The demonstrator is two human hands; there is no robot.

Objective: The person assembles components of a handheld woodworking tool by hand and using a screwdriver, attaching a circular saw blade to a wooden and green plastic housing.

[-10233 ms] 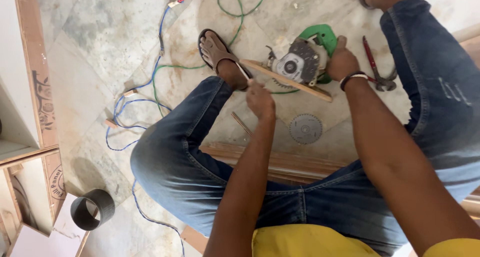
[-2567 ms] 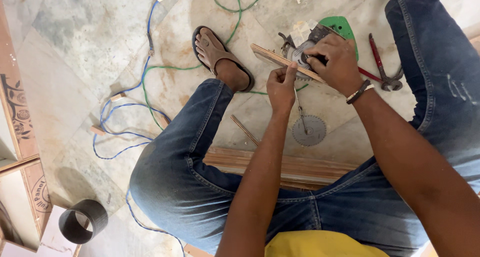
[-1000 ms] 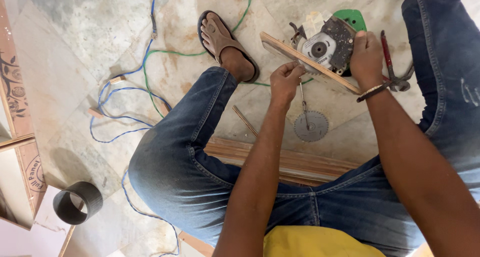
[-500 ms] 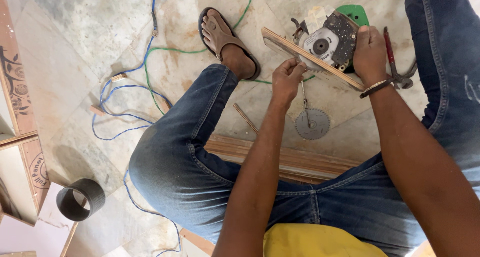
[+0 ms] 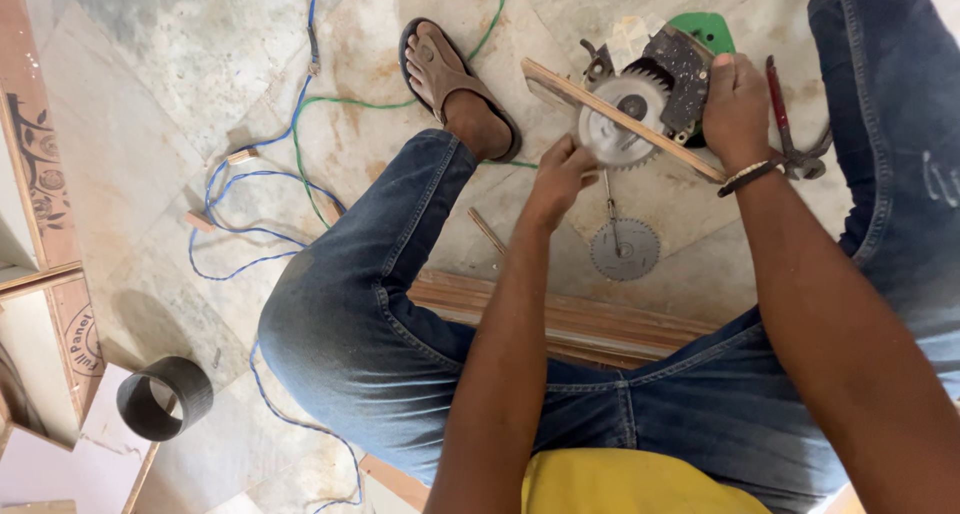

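Circular saw [image 5: 655, 89] gripped by right hand [image 5: 735, 104], left hand [image 5: 560, 174] fingers pinching its blade [image 5: 612, 132]

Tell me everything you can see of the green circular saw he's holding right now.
The green-bodied circular saw is tipped on its side above the marble floor, its toothed silver blade and dark metal guard facing the camera. The right hand grips its body; the left hand is at the blade's lower edge. A thin wooden strip crosses diagonally in front of the blade.
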